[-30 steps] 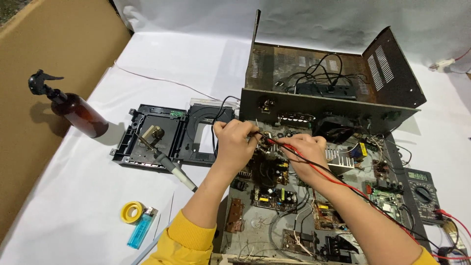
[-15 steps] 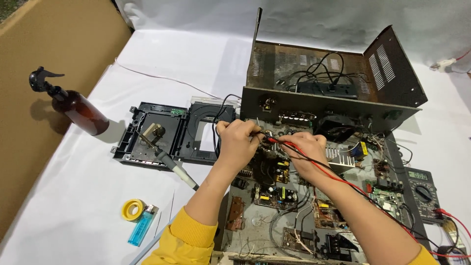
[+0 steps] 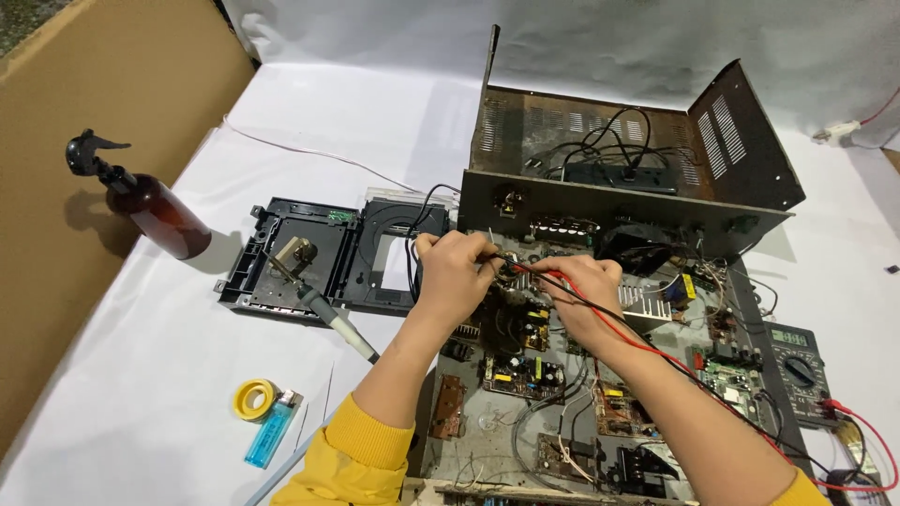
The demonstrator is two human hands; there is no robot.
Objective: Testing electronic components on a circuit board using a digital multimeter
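Hands (image 3: 457, 272) pinching thin probes (image 3: 553, 274)

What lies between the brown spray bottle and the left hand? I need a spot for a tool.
In the head view, an opened black disc drive with a soldering iron resting on it.

electronics repair bench, multimeter (image 3: 797, 367), soldering iron (image 3: 323, 310)
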